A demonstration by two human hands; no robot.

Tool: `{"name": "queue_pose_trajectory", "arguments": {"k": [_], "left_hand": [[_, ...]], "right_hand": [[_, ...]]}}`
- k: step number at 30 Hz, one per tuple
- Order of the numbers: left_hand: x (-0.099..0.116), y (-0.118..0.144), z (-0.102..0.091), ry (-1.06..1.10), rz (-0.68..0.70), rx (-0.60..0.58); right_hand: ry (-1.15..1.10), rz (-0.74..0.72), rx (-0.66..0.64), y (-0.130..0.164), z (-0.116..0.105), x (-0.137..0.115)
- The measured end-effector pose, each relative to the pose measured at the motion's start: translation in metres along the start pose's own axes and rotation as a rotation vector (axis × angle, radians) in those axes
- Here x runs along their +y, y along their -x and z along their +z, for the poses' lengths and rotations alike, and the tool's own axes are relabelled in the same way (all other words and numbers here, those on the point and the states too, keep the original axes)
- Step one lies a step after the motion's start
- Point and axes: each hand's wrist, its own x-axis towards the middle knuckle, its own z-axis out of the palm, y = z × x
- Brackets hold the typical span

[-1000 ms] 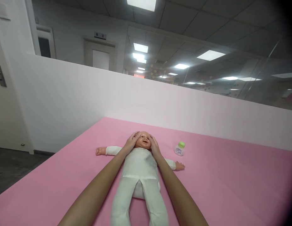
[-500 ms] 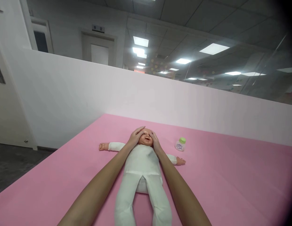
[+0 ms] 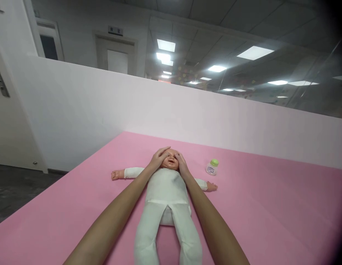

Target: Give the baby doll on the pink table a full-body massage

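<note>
A baby doll with a white cloth body lies on its back on the pink table top, its arms spread out to both sides. My left hand rests along the left side of the doll's head, fingers stretched up over the forehead. On the other side of the head lies my right hand, its fingers extended against the cheek and temple. Both palms touch the head, and the doll's mouth shows between them. Right of the doll stands a small clear bottle with a green cap.
A low white wall runs behind the table. At the far left is a door with a metal handle, above dark floor. Lit ceiling panels show beyond the wall.
The doll's arm on the left has shifted slightly outward. Both hands stay at the head with little movement. The view has tilted slightly.
</note>
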Motion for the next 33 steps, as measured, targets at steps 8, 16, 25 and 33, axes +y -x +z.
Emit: {"name": "queue_pose_trajectory", "arguments": {"k": [8,16,25,33], "left_hand": [[-0.009,-0.003,-0.002,-0.005,0.036,-0.05],[-0.027,-0.002,-0.005,0.004,-0.08,0.008],[-0.027,-0.003,-0.003,0.083,-0.115,0.008],[-0.019,-0.005,-0.001,0.133,-0.137,0.024]], "right_hand": [[0.044,-0.06,-0.021,0.001,0.001,-0.005],[0.019,-0.006,-0.004,-0.003,-0.001,0.001],[0.038,-0.039,0.02,-0.009,-0.006,0.01],[0.04,-0.064,-0.027,-0.004,-0.004,0.003]]}}
